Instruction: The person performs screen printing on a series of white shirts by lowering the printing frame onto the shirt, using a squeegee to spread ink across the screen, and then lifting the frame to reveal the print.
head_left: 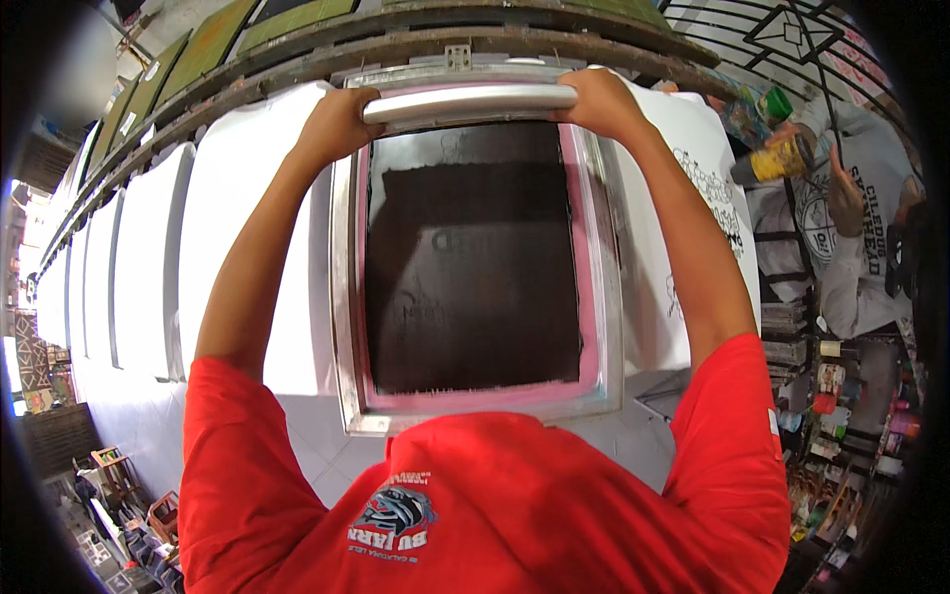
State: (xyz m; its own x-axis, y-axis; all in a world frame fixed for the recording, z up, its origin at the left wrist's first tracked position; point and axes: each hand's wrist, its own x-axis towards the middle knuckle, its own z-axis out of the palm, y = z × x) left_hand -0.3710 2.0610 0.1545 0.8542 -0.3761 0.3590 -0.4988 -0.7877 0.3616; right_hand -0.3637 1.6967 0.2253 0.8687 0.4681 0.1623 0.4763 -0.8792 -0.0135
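My left hand [339,121] and my right hand [602,105] are both wrapped round the two ends of a long silver squeegee bar [470,102]. The bar lies across the far end of a metal-framed printing screen [612,307]. Dark ink [470,277] covers most of the screen's middle, with a pink margin around it. White fabric pieces [252,257] lie on boards to the left of the screen. On the right, another white piece [663,327] carries black line drawings and extends under my right arm.
A wooden rail [614,47] runs behind the screen, with green boards [223,30] beyond. At right a person in a grey shirt [841,292] has a hand [846,183] beside a yellow can [777,161]. Cluttered shelves [841,416] stand lower right; stools and crates [119,475] lower left.
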